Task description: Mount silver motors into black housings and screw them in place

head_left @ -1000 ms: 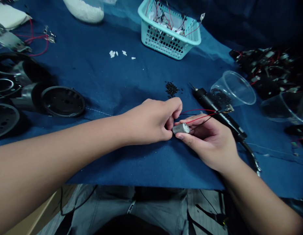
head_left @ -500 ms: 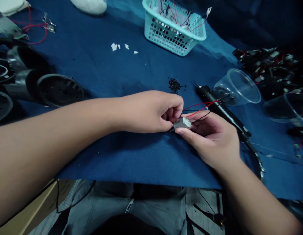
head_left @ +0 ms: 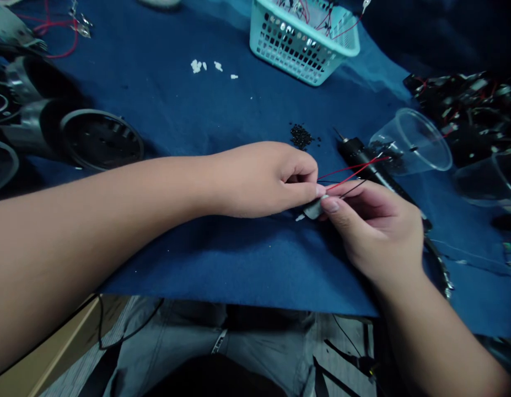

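One small grey DC motor (head_left: 313, 209) sits between the left hand (head_left: 259, 179) and the right hand (head_left: 375, 231), low over a dark blue cloth (head_left: 184, 110) spread on the bench. The right thumb and fingers (head_left: 330, 205) are closed on the motor from its far end, pinching it firmly. The left fingers (head_left: 305, 190) are curled tight, with their tips touching or just beside the motor's upper edge; whether they grip anything there is too hidden to tell. A tiny white bit (head_left: 300, 218) shows just under the motor, on or beside the cloth.

A red wire and a black wire (head_left: 350, 177) run from the motor over the right hand, toward a black pen-shaped tool with a metal tip (head_left: 375, 171) lying on the cloth just beyond the fingers. Past that tool, a clear plastic cup (head_left: 410, 140) lies on its side, with dark granules inside, and a second cup (head_left: 484, 179) lies further right. A small heap of black granules (head_left: 300, 136) sits just above the left hand. Further off are a turquoise plastic basket (head_left: 305, 47) filled with wired parts, a few white fragments (head_left: 196, 66), round black fan-like parts (head_left: 101, 139) at the left, and a dark pile of wired parts (head_left: 457, 110) at the right
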`<state>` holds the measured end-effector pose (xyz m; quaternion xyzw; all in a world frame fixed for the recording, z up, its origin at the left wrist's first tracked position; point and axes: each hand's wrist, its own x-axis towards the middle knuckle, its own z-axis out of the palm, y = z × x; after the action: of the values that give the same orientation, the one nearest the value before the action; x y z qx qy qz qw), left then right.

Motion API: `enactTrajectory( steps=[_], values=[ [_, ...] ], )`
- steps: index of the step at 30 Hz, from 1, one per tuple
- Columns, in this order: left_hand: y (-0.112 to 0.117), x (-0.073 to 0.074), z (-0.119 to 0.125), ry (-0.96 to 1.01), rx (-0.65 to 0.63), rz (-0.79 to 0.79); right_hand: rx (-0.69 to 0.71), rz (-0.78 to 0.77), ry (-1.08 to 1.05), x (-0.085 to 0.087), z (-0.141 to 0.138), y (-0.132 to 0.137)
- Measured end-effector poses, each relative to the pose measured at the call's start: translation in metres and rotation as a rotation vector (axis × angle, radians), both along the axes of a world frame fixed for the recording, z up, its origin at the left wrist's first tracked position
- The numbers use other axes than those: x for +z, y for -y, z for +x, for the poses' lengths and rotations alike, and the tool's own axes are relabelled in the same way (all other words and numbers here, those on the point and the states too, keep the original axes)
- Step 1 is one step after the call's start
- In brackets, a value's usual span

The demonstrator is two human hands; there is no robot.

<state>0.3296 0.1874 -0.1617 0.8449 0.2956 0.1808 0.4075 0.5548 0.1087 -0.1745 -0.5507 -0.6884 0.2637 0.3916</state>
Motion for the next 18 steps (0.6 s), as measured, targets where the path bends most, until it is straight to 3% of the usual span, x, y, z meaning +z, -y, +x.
enactTrajectory(
  steps=[7,12,18],
  values=[
    [0.007,0.006,-0.001,0.033,0.018,-0.145,0.129,0.076,0.058,0.002,0.001,0.003],
    [0.016,0.014,0.001,-0.003,0.131,-0.215,0.162,0.093,-0.046,0.001,0.0,0.001],
    [0.02,0.014,0.003,-0.042,0.128,-0.554,0.179,0.397,0.129,0.007,-0.003,0.002]
  ],
)
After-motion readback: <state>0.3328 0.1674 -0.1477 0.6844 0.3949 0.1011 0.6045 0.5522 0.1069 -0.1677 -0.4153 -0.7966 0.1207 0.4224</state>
